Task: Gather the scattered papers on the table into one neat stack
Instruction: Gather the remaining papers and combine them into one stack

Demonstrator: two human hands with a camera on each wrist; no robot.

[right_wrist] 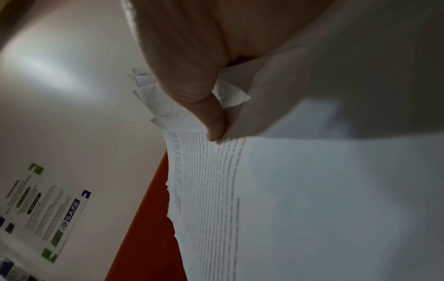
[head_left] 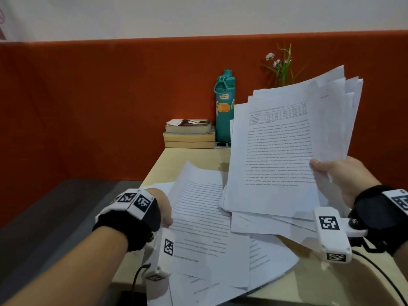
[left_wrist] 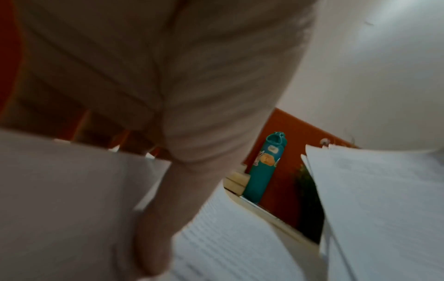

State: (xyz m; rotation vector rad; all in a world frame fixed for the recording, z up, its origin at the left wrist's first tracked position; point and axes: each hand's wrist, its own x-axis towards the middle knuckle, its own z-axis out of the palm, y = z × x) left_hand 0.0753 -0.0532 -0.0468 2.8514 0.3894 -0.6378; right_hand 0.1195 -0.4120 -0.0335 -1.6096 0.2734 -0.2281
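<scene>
- Right hand point(head_left: 340, 180): raised above the table; thumb on the front and fingers behind, pinching the lower right edge of a held bundle point(head_left: 287, 146) of printed sheets. The right wrist view confirms the pinch; the sheet corners there fan out unevenly.
- Held bundle: tilted up and away from the table, edges staggered, not squared.
- Left hand point(head_left: 164, 208): low at the left edge of the loose sheets point(head_left: 203, 221) on the table. The left wrist view shows the thumb point(left_wrist: 153, 237) lying on top of a sheet, with paper on both sides of it; the other fingers are hidden, so whether it grips or only presses I cannot tell for sure. It looks to be taking hold of the top sheet.
- Loose sheets: several overlapping pages spread at mixed angles on the pale table point(head_left: 194, 157), some overhanging the near edge.
- Background items: teal water bottle point(head_left: 224, 107), a pile of books point(head_left: 189, 133), a small flowering plant point(head_left: 280, 65), all against the orange partition, well apart from the work.
- Step in hand, by judgement: collection is partway; one share is lifted, the rest still lies on the table.
- Next move calls for: lifting the remaining sheets without creasing, joining them to the bundle, then tapping the edges flush on the table.
</scene>
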